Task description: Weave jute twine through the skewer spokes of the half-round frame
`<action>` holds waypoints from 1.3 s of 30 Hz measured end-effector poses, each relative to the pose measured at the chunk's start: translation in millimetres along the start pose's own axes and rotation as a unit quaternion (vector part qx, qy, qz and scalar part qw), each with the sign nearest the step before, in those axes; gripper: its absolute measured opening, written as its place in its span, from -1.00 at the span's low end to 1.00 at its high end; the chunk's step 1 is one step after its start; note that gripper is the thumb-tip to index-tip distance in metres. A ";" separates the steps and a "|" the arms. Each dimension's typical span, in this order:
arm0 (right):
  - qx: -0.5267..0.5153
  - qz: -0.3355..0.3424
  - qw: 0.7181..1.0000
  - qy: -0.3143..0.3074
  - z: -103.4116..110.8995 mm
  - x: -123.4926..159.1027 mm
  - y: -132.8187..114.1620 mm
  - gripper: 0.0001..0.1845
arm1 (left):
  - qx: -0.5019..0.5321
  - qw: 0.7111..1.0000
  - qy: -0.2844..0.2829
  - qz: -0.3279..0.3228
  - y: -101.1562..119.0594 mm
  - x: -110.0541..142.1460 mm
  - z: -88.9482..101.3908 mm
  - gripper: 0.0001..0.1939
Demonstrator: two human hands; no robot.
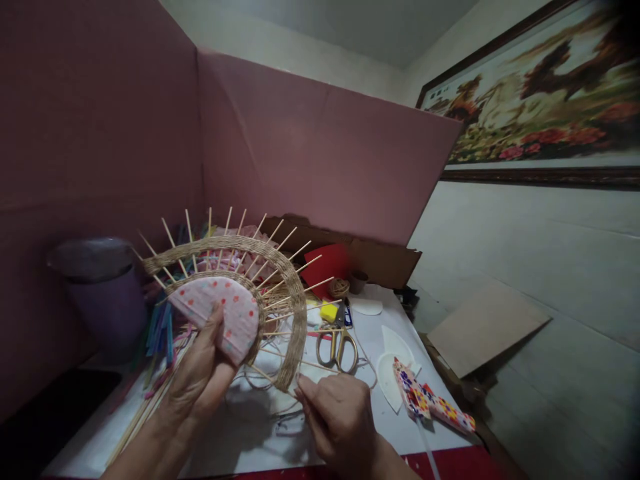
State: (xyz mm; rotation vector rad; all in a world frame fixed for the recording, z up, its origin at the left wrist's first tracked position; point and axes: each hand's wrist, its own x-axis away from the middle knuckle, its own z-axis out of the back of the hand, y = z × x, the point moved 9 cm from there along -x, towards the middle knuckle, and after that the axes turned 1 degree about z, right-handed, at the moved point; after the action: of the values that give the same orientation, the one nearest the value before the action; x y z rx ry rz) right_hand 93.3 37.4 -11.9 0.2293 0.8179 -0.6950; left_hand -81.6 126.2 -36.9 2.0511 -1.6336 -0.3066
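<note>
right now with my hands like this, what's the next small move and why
I'd probably tighten the lower end of the outer woven band with the right hand: its fingertips are pinched right by that end, and the left hand steadies the spotted half-disc.

Person's two upper limbs, visible parts. Left hand point(203, 373), bare, left of the gold-handled metal scissors point(340, 340): slender thumb with rounded tip; wrist broadening into an uncovered left forearm point(155, 440). Right hand point(345, 417), bare, on the scissors' near side: rounded knuckles; right forearm point(393, 460) likewise uncovered.
</note>
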 end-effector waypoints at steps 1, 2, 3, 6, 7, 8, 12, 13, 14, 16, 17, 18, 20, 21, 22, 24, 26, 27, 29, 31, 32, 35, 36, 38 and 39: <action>0.013 0.003 1.000 0.006 1.7 -0.1 -0.9 -0.83 | 0.002 1.000 -0.005 0.003 -1.3 0.0 -0.3 -0.79; 0.021 0.001 1.000 0.011 2.9 -0.2 -1.1 -0.84 | 0.005 1.000 -0.009 0.006 -2.5 0.3 -0.9 -0.78; 0.025 -0.003 1.000 0.014 3.4 -0.5 -1.0 -0.85 | 0.007 1.000 -0.012 0.007 -3.7 1.0 -1.5 -0.76; 0.030 -0.018 0.999 0.024 4.6 -0.9 0.3 -0.87 | 0.005 1.000 -0.013 0.027 -11.3 4.6 -3.8 -0.68; 0.035 -0.023 0.999 0.028 5.1 -0.9 1.0 -0.87 | 0.000 0.999 -0.012 0.040 -15.4 6.0 -4.2 -0.65; 0.043 -0.028 0.998 0.033 6.0 -0.7 1.7 -0.87 | -0.006 0.998 -0.008 0.054 -19.8 7.3 -4.3 -0.62; 0.105 -0.032 0.992 0.061 14.8 -0.4 2.6 -0.84 | -0.018 0.997 0.006 0.078 -29.5 8.1 -7.1 -0.53; 0.122 -0.030 0.990 0.071 18.1 -0.5 2.4 -0.81 | -0.016 0.997 0.002 0.076 -29.4 6.8 -10.3 -0.52; 0.136 -0.029 0.987 0.080 21.3 -0.7 2.5 -0.79 | -0.013 0.997 -0.006 0.074 -28.8 5.1 -15.0 -0.53; 0.151 -0.032 0.984 0.092 25.9 -1.4 4.0 -0.78 | -0.009 0.997 -0.025 0.073 -27.2 1.2 -25.6 -0.56; 0.149 -0.037 0.983 0.097 27.2 -1.7 5.4 -0.79 | -0.005 0.997 -0.032 0.074 -26.1 -0.8 -30.5 -0.59; 0.138 -0.046 0.984 0.099 27.3 -2.0 7.5 -0.80 | 0.000 0.996 -0.038 0.074 -25.0 -2.6 -35.1 -0.61; 0.082 -0.073 0.989 0.103 25.1 -1.7 13.9 -0.84 | 0.010 0.996 -0.044 0.074 -22.7 -5.8 -41.5 -0.66; 0.043 -0.091 0.989 0.105 22.8 -1.0 18.0 -0.85 | 0.012 0.996 -0.046 0.074 -22.1 -6.9 -43.7 -0.68; 0.003 -0.111 0.988 0.107 20.0 0.1 22.4 -0.85 | 0.012 0.996 -0.047 0.075 -21.8 -7.8 -45.3 -0.70; -0.064 -0.144 0.982 0.109 13.9 2.6 29.7 -0.84 | 0.013 0.996 -0.045 0.079 -22.3 -8.7 -46.7 -0.71; -0.103 -0.160 0.976 0.110 9.6 4.1 34.1 -0.83 | 0.018 0.995 -0.045 0.085 -23.2 -8.0 -48.3 -0.70; -0.118 -0.166 0.973 0.111 8.3 4.4 35.9 -0.84 | 0.020 0.995 -0.049 0.089 -23.8 -6.9 -50.0 -0.70; -0.154 -0.187 0.963 0.115 6.1 4.6 41.4 -0.85 | 0.019 0.991 -0.068 0.109 -26.8 -2.7 -55.5 -0.72; -0.210 -0.225 0.944 0.122 2.8 5.3 49.6 -0.83 | 0.014 0.988 -0.083 0.127 -29.4 2.9 -60.8 -0.72; -0.243 -0.248 0.929 0.128 0.6 6.1 54.2 -0.80 | 0.015 0.988 -0.085 0.131 -30.2 5.5 -62.5 -0.72; -0.338 -0.304 0.878 0.150 -7.4 9.8 64.6 -0.73 | 0.029 0.989 -0.081 0.118 -30.0 9.6 -64.3 -0.69; -0.362 -0.317 0.863 0.155 -9.9 11.1 66.6 -0.74 | 0.034 0.989 -0.086 0.114 -30.4 9.8 -65.2 -0.69; -0.395 -0.330 0.843 0.158 -13.9 13.0 68.7 -0.78 | 0.040 0.988 -0.101 0.113 -33.2 9.0 -67.0 -0.71; -0.404 -0.335 0.836 0.157 -15.2 13.5 69.3 -0.79 | 0.041 0.986 -0.109 0.115 -35.0 8.0 -67.8 -0.72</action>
State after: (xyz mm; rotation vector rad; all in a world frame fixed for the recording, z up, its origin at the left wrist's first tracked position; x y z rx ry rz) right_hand 135.8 90.2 -37.0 -0.7746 1.4669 -0.9035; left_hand -18.3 140.2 4.1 1.9154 -2.0258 -0.3986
